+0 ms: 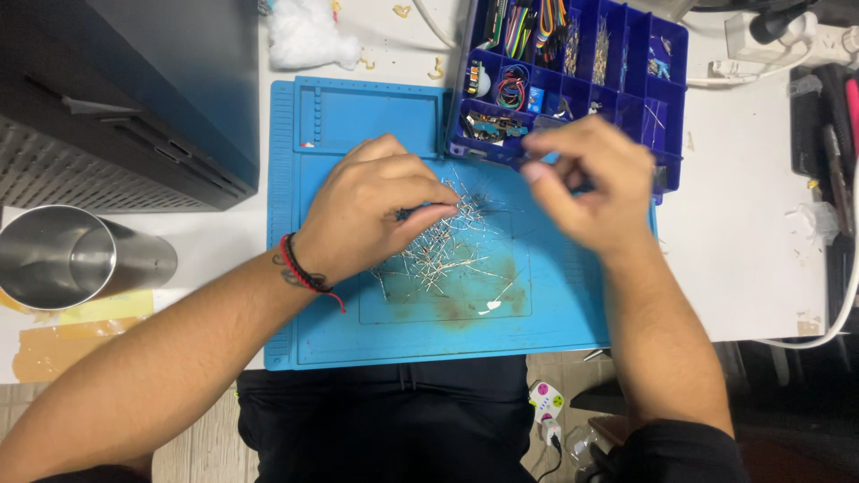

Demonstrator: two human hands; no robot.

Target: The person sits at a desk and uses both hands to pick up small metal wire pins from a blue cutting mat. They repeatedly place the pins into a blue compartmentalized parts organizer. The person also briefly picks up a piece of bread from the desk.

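- Mat (pixel 555 304), blue, serves as landmark on the white table (pixel 743 241).
- Left hand (pixel 371 210): over mat centre, fingertips pinched together on the pile of thin wire-leaded components (pixel 447 250).
- Right hand (pixel 591 183): blurred at the mat's far right edge, fingers curled; contents cannot be determined.
- Blue compartment box (pixel 667 54): beyond that edge.

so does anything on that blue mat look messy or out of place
Yes. A loose heap of thin wire-legged components lies scattered across the blue mat, not in the blue compartment box beside it. The left hand rests on the heap. Brownish stains mark the mat below it, and white fluff lies on the table above.
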